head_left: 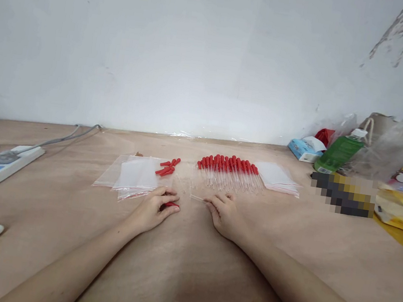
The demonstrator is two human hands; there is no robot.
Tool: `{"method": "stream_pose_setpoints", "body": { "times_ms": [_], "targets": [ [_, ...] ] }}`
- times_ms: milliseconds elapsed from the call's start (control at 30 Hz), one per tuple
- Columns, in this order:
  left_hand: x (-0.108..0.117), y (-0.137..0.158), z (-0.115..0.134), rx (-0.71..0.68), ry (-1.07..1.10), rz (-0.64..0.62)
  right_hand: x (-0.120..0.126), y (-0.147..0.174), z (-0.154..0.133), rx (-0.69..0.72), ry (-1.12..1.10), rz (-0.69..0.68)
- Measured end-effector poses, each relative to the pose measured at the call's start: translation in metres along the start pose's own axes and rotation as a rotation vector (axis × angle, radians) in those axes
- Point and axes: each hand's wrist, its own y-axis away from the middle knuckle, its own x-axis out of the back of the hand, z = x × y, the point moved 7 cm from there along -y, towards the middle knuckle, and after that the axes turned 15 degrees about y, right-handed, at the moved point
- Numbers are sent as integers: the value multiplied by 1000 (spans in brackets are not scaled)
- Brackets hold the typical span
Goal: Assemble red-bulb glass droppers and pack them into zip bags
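1. Step in hand: this looks like the moment of bringing a cap and a tube together, judged from 1 part in each hand and a gap left between them.
2. The left hand (157,209) grasps a red cap (171,205) between thumb and fingers, low over the middle of the bench (183,274). Most of the cap is hidden by the fingers, so which way its mouth faces cannot be told.
3. The right hand (227,215) pinches a clear tube (197,199) at its fingertips. The tube's free end points toward the left side of the bench and touches neither the left hand nor its cap.
4. Beyond the left hand, toward the bench's far edge, loose caps (167,167) lie in a small heap, partly over the clear bags (139,176).
5. Beyond the right hand, a row of capped tubes (227,165) lies side by side, red ends toward the far edge and clear ends toward the near edge. White bags (279,176) lie just beside it, on the side of the bench's right edge.
6. What the next move calls for, as a judgement: cap mouth and tube end in 1 line, the left grip firm without squeezing the mouth shut, and the right pinch close enough to the joining end that the thin tube does not bend or slip.
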Motion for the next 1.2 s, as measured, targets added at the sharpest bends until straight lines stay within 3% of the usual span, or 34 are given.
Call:
{"method": "stream_pose_setpoints", "body": {
  "times_ms": [300, 567, 867, 1200],
  "targets": [
    [-2, -1, 14, 9, 84, 96, 11, -2, -12, 52, -2, -11],
    [-8, 0, 14, 38, 90, 93, 13, -2, -15, 75, 4, 15],
    [-15, 1, 23, 2, 118, -36, 10, -3, -12, 137, -52, 7],
    [-23, 4, 27, -16, 109, -139, 7, -4, -13, 171, 47, -14]
  ]
}}
